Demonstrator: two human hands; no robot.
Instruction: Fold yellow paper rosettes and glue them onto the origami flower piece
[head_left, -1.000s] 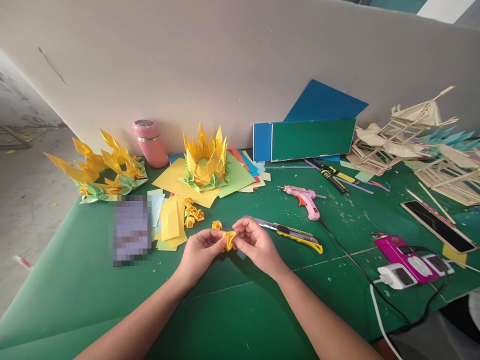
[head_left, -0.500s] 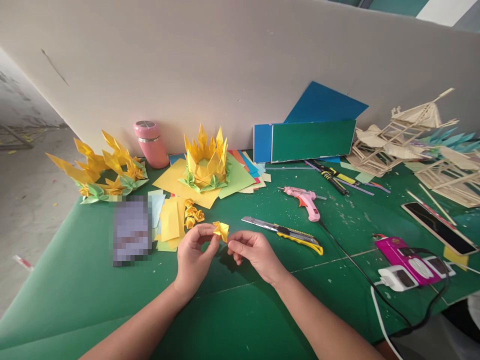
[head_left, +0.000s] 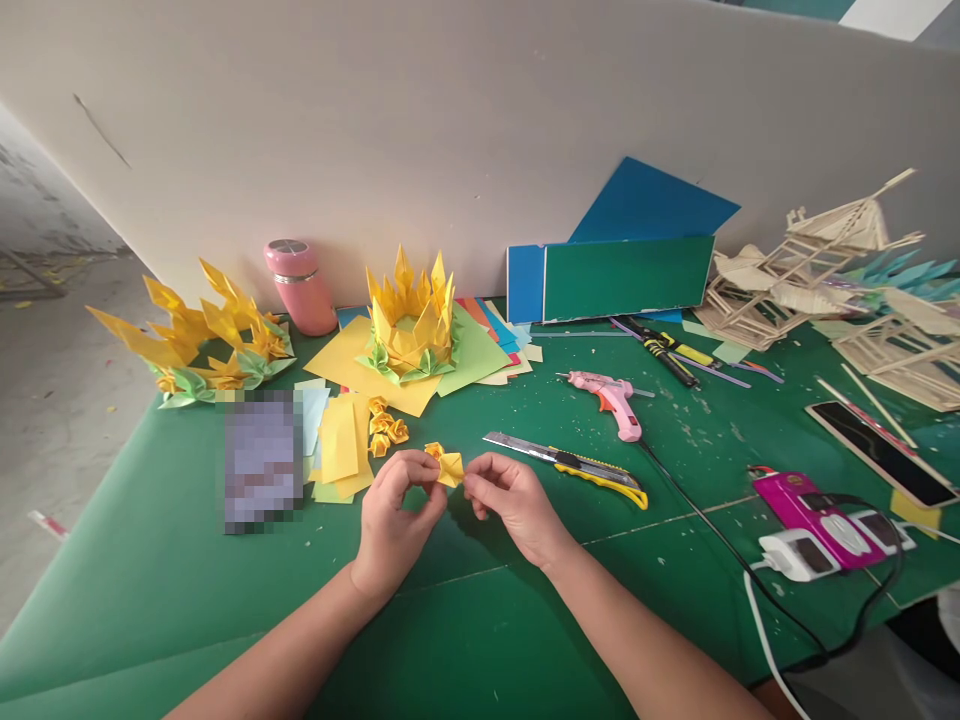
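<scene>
A small yellow folded paper flower (head_left: 450, 468) is pinched between the thumb and fingers of my left hand (head_left: 395, 520). My right hand (head_left: 521, 508) closes thumb and forefinger on the flower's right corner. Just behind my left hand lie several finished yellow paper roses (head_left: 384, 430), beside a stack of yellow paper rectangles (head_left: 340, 440). A yellow paper crown with green leaves (head_left: 410, 335) stands on coloured sheets farther back. To the right of my hands rests a utility knife (head_left: 570, 465) with its blade out.
A pink hot glue gun (head_left: 611, 400) lies behind the knife, its cord running toward a magenta power strip (head_left: 814, 515). Another paper crown (head_left: 214, 340) and a pink flask (head_left: 304, 290) stand at the left. Wooden stick models (head_left: 787, 285) and a phone (head_left: 877, 450) are at the right.
The paper flower has turned and shifted slightly right, its rolled petals now showing by my left fingers. My right hand has moved slightly right, its fingertips now at the flower's corner.
</scene>
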